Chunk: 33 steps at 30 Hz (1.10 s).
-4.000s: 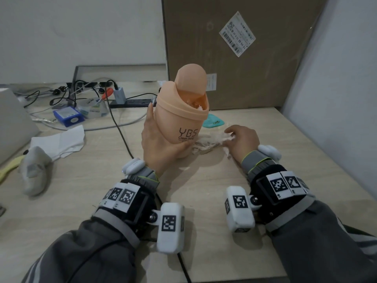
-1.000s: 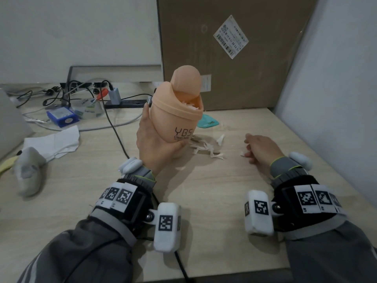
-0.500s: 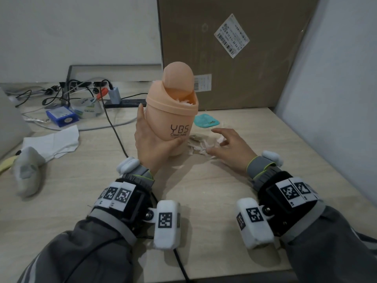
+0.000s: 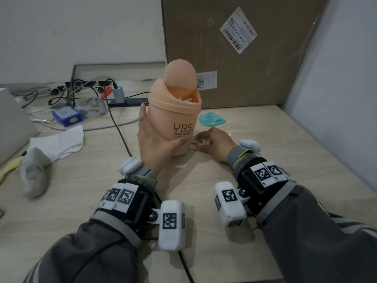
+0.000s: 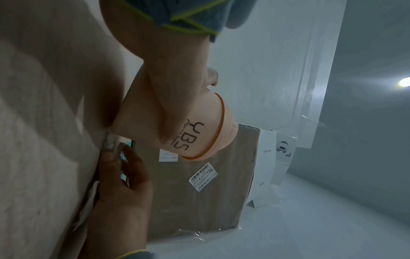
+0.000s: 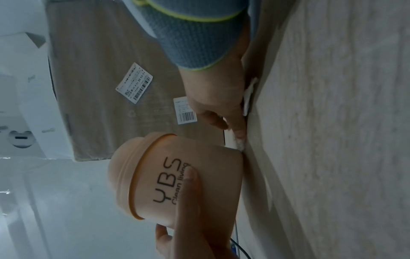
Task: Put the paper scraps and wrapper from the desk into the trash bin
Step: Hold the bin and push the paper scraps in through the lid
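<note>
The trash bin [image 4: 175,119] stands on the desk [image 4: 114,180] near its middle, long axis close to vertical, leaning a little to the left in the head view. It is a small peach plastic tub, wider at the rim than at the base, with "YBS Clean living" printed in black on the side facing the person. Its domed swing lid [image 4: 179,77] is tipped back, and white paper shows in the opening below it. The left hand [image 4: 155,144] wraps the lower body of the bin, thumb across the front under the lettering and fingers around the far side. Just right of the base, the right hand [image 4: 217,142] lies palm down on the desk, fingers curled over a small heap of white paper scraps [image 4: 201,139]; whether they actually pinch the paper is hard to make out, though the right wrist view shows fingertips [image 6: 238,135] pressed on a white bit against the bin's foot. A thin white strip [image 6: 249,94] lies under the heel of that hand. Behind it, close to the cardboard box [image 4: 244,58], a flat teal wrapper [image 4: 212,120] lies on the desk, apart from both hands.
</note>
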Motion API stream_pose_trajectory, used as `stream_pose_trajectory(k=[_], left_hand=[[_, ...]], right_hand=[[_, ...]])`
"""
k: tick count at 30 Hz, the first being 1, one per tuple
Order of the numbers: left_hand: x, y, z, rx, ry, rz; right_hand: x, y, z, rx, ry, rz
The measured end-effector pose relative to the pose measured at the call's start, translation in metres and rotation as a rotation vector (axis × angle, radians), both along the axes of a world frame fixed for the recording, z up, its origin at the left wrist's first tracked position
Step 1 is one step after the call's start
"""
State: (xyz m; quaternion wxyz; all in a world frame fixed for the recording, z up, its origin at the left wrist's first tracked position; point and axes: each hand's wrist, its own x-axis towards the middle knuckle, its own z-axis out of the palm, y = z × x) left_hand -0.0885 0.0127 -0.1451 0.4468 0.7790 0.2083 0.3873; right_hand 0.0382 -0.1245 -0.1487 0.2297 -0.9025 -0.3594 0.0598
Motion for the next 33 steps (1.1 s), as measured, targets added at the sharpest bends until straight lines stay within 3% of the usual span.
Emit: stream_pose_trajectory(k=[10, 19, 24, 33], left_hand=[[-0.004, -0.004, 0.003, 0.026, 0.009, -0.013], [-0.008, -0.009, 0.009, 0.246, 0.043, -0.047], [-0.007, -0.012, 0.011, 0.35, 0.088, -0.101], [-0.001, -0.011, 0.004, 0.311, 0.076, -0.135]], right_hand=[[-0.004, -0.025, 0.003, 0.146, -0.033, -0.236], [-0.013, -0.053, 0.028, 0.971, -0.02, -0.476], [-0.023, -0.054, 0.049, 1.372, 0.107, -0.434], [-0.041, -0.036, 0.044, 1.204, 0.027, -0.241]])
